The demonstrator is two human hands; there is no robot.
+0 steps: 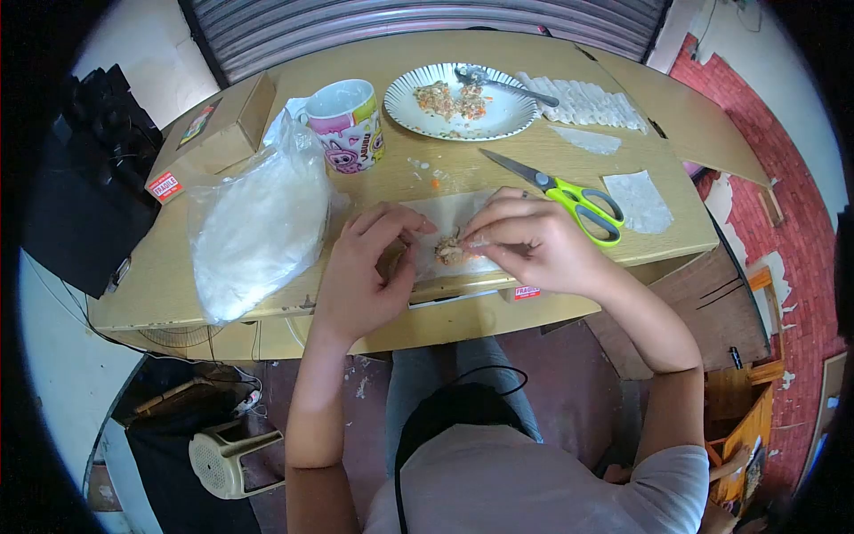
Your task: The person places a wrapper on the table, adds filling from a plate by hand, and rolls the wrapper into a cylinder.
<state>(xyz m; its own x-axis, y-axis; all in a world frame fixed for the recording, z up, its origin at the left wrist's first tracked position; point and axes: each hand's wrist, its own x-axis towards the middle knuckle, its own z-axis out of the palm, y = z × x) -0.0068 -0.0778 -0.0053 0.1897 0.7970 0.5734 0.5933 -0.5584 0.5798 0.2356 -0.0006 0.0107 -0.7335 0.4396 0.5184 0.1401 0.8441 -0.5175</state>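
Observation:
A thin translucent wrapper sheet (442,210) lies at the table's front edge with a small mound of chopped filling (450,250) on it. My left hand (374,262) is at the sheet's left side, loosely curved, its thumb apart from its fingertips, which reach the sheet's edge. From the right, my right hand (538,238) has its thumb and fingers pinched together at the filling, hiding part of it. Green-handled scissors (569,198) lie partly open just beyond that hand. Beside them is a loose wrapper piece (638,202).
A plate (400,114) at the back holds more filling and a spoon (507,85). Several white rolls (592,102) lie in a row right of it. A patterned mug (349,142), plastic bag with white contents (262,227) and cardboard box (213,129) stand left.

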